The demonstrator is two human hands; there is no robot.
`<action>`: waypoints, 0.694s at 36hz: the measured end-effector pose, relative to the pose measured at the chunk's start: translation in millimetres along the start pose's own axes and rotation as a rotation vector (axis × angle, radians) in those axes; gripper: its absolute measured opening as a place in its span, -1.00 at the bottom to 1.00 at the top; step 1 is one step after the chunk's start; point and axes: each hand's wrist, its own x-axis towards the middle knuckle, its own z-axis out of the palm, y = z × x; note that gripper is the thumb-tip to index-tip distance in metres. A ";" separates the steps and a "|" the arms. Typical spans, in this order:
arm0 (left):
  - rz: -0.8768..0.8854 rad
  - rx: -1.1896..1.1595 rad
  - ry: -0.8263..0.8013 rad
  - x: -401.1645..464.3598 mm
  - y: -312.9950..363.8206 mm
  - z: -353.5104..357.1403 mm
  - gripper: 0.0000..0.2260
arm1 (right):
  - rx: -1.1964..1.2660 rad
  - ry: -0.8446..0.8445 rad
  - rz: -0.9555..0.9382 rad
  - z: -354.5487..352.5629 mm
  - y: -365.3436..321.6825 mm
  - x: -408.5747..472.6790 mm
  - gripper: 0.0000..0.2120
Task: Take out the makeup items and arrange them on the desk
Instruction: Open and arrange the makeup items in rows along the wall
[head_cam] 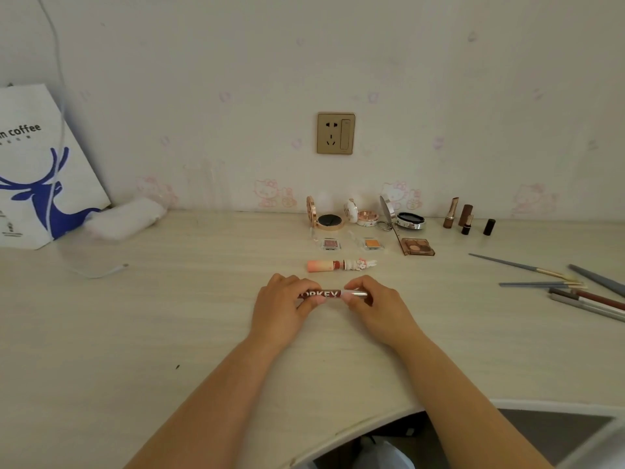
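Head view: left hand [282, 301] and right hand [370, 299] pinch a lip tube [333, 294], light, stiff, likely slippery, by its 2 ends.

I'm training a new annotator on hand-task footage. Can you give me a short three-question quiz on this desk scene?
1. True or false: both hands hold the red tube at once.
2. Which lies directly behind the tube? A) the pink lip product with a bunny cap B) the pencils C) the coffee bag
3. How many compacts stand open along the wall?

Key:
1. True: the left hand grips one end and the right hand pinches the silver end.
2. A
3. Three.
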 end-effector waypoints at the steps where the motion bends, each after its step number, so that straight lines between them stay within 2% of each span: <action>1: 0.003 -0.009 0.002 0.0 0.0 -0.4 -0.81 | -0.009 -0.005 -0.005 0.5 0.6 0.1 -0.86; 3: 0.005 -0.006 0.008 0.6 0.2 -0.8 -0.82 | -0.029 -0.006 -0.019 1.2 2.5 0.3 -0.77; 7: -0.004 0.022 -0.002 0.6 0.0 0.1 -0.81 | -0.015 0.024 -0.043 0.8 5.4 1.9 -0.93; 11: -0.042 -0.014 0.019 1.3 -1.9 0.6 -0.82 | 0.035 0.067 -0.030 0.9 6.4 3.1 -0.92; 17: -0.053 -0.024 0.043 1.8 -2.3 1.0 -0.83 | -0.024 0.011 -0.045 2.7 5.1 2.8 -0.86; 22: -0.083 -0.013 -0.014 3.6 -2.9 3.2 -0.81 | -0.035 0.032 -0.086 -1.4 7.5 5.9 -0.92; 25: -0.102 -0.049 -0.081 9.1 -4.1 5.8 -0.81 | -0.126 0.026 -0.166 -6.7 10.6 11.3 -0.90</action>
